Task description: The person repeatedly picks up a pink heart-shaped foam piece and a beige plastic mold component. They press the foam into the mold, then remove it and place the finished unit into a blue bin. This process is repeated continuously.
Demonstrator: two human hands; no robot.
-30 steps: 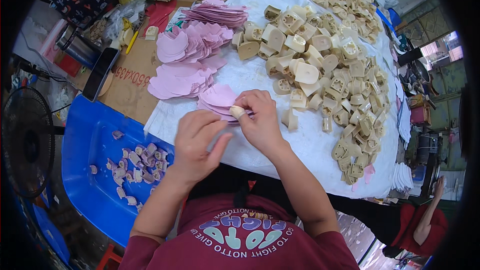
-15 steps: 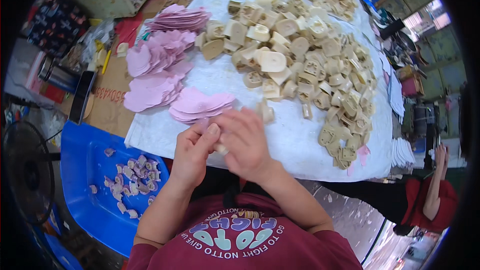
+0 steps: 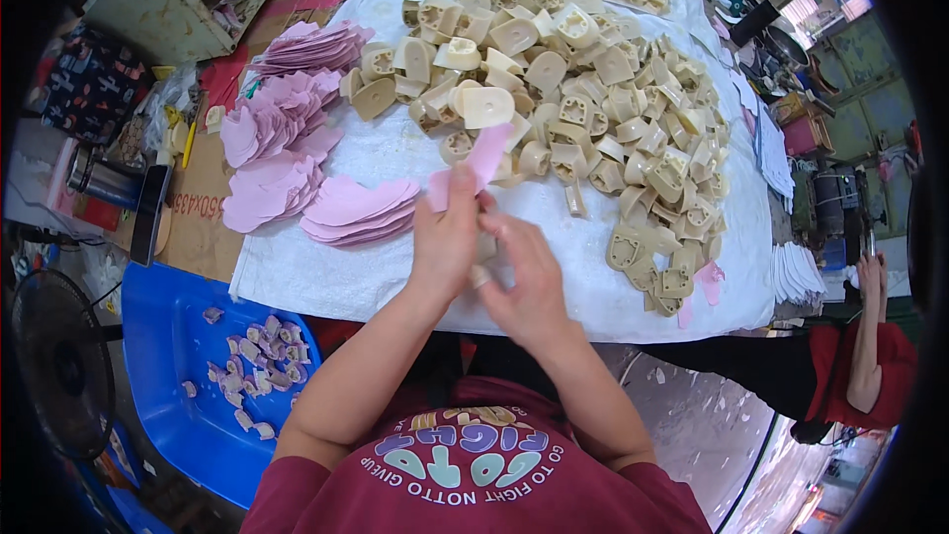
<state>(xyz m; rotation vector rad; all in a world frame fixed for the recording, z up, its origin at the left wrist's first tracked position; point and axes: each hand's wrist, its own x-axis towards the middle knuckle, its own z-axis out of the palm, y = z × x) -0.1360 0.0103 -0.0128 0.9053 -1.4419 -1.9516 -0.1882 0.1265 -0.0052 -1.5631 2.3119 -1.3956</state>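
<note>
The left hand (image 3: 445, 247) pinches a pink sheet (image 3: 474, 163) that sticks up toward 12 o'clock from its fingers. The right hand (image 3: 524, 282), touching at 4 o'clock, is curled; its grip is unclear.

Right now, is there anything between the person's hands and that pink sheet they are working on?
Nothing visible does. The left hand already pinches the pink sheet and lifts it above the white cloth. The right hand sits close beside it, fingers near a small beige piece.

White cloth-covered table (image 3: 395, 277), beige plastic pieces (image 3: 593, 109) heaped, pink sheets (image 3: 356, 210) (stacked) alongside
</note>
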